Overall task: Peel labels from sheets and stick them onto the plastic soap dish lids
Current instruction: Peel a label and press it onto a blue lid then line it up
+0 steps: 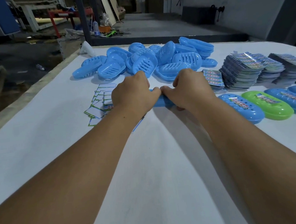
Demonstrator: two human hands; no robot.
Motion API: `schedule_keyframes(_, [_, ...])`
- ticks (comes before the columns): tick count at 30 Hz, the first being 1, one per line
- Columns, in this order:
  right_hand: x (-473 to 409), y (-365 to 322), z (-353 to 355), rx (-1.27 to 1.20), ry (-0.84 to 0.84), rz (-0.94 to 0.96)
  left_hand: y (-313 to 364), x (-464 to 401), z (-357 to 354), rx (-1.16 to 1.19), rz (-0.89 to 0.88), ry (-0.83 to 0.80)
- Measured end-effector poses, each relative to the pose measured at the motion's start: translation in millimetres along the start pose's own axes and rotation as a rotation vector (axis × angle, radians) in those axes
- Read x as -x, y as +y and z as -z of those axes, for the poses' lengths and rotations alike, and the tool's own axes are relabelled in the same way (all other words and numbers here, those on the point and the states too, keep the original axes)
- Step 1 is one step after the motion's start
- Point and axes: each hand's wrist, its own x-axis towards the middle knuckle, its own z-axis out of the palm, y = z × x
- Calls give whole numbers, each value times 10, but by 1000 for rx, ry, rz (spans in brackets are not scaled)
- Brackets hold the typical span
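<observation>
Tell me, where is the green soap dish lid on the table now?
In the head view the green soap dish lid lies on the white table, to the right of the right hand, between two labelled blue lids in a row, in front of the label stacks.

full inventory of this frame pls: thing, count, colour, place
Pile of unlabelled plastic soap dish lids: many, blue, far centre of the table.
Lid being held: one, blue, centre, under both hands.
Labelled lids: four visible, three blue and one green, row at right.
Stacks of printed label sheets: several, multicolour, far right.
Scattered spent backing sheets: many, white with green edges, left of the hands.
White-covered table: one.
Clear plastic bottle: one, on the floor beyond.
Left hand: grips the lid.
Right hand: grips the lid.
</observation>
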Motion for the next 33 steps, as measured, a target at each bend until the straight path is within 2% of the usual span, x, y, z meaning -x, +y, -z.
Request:
schedule_keyframes(5, [63,63,33,-144,-6,-57,-76,13,-3,71,-2,52])
schedule_keyframes(9, [13,150,59,-217,74,-87,-176,-6,83,165,30,150])
schedule_keyframes(12, [20,167,36,-232,105,-6,-254,-3,143,168,52,174])
schedule_keyframes(16, [88,120,-11,-297,65,145,-321,2,179,180,77,177])
schedule_keyframes(22, [123,135,-24,-175,0,200,-329,11,174,192,54,186])
schedule_keyframes(28, [190,168,-4,-206,-11,182,-340,12,161,193,41,197])
schedule_keyframes(33, [270,141,14,-162,-117,189,-327,24,185,205,37,188])
